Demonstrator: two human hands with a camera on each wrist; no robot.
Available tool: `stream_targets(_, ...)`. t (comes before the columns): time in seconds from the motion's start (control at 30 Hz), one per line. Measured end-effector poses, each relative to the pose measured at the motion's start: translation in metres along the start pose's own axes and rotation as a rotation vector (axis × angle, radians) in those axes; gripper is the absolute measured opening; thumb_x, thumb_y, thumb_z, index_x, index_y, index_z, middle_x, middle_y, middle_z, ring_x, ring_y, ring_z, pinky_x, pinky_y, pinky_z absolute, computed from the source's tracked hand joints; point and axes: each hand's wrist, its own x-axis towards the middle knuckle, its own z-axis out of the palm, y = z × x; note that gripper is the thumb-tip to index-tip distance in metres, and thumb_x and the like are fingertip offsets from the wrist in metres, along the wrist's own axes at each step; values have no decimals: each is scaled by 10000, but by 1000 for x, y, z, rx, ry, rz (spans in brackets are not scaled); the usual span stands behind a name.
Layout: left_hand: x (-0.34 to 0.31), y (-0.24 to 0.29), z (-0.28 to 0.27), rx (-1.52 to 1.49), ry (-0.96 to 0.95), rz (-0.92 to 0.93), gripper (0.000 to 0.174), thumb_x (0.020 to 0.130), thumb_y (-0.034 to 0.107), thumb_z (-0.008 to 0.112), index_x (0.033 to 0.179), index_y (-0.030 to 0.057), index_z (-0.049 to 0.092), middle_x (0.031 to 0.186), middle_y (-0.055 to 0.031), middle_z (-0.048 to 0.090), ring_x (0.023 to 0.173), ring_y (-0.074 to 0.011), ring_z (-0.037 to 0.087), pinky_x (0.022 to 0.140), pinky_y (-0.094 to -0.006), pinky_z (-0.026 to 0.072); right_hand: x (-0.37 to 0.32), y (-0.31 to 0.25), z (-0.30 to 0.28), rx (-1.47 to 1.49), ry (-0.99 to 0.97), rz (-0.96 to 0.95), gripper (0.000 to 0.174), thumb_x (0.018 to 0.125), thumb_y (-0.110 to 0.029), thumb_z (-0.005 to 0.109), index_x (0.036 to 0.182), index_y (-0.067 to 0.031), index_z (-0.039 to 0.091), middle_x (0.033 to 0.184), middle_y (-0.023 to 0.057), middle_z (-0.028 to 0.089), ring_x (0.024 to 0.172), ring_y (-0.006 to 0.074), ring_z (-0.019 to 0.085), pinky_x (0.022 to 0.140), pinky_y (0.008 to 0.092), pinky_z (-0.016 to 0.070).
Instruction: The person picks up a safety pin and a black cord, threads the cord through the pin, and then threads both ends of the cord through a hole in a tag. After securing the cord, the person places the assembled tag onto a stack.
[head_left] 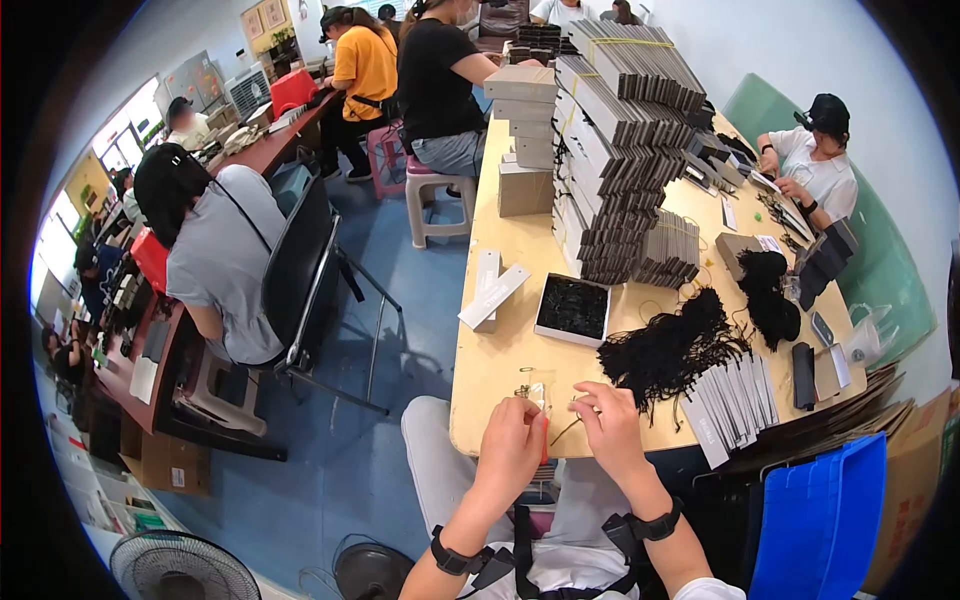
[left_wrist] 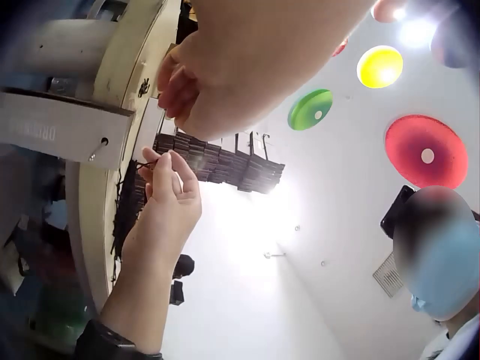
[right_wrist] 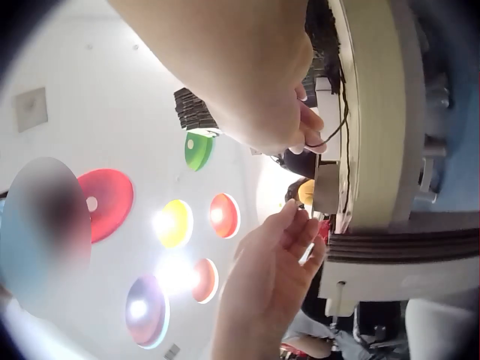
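My right hand (head_left: 612, 432) pinches a thin dark cord (head_left: 568, 431) between thumb and fingers at the table's near edge. In the right wrist view the cord (right_wrist: 335, 133) curves out from these fingertips. Close beside it, my left hand (head_left: 512, 445) has bent fingers, with a narrow orange strip (head_left: 545, 440) along its inner side; I cannot tell whether the fingers grip it. Below the hands in the left wrist view, a light grey printed card (left_wrist: 52, 131) has a hole near its end. Stacked edges of such cards (right_wrist: 405, 246) show in the right wrist view.
On the table (head_left: 500, 400) lie a heap of black cords (head_left: 665, 345), a white box of black pieces (head_left: 573, 307), fanned grey cards (head_left: 730, 400) and tall card stacks (head_left: 620, 150). A blue bin (head_left: 820, 520) stands at right. Another person (head_left: 815, 160) works across the table.
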Motion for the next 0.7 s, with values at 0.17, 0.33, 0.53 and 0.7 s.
stream_targets(0.17, -4, 4, 4, -21, 10, 12, 113, 842, 13, 617, 903, -12, 526, 830, -156, 573, 776, -313, 580, 691, -366, 468, -8, -19, -7, 569, -245, 380, 207, 908, -61, 527, 1109, -12, 512, 739, 57, 583, 720, 141, 555, 724, 274, 428)
stream_targets(0.33, -7, 9, 4, -58, 13, 32, 116, 827, -3, 606, 880, -13, 504, 826, -159, 548, 789, -342, 544, 679, -409, 443, -8, -15, -3, 824, -304, 486, 251, 929, -57, 496, 1171, -13, 441, 755, 27, 537, 734, 84, 517, 702, 235, 434)
stream_targets(0.53, -10, 8, 8, -50, -1, 44, 127, 816, -8, 614, 877, -9, 502, 830, -160, 547, 782, -342, 544, 668, -412, 443, -9, -14, 0, 876, -276, 549, 252, 924, -51, 509, 1166, -16, 446, 757, 21, 537, 730, 83, 516, 700, 233, 436)
stream_targets(0.7, -11, 7, 9, -43, -2, 55, 112, 820, -17, 625, 888, -4, 537, 838, -141, 578, 774, -287, 579, 680, -350, 470, -13, -6, 4, 950, -264, 608, 118, 923, -75, 551, 1011, -1, 523, 813, 35, 590, 747, 87, 553, 706, 224, 447)
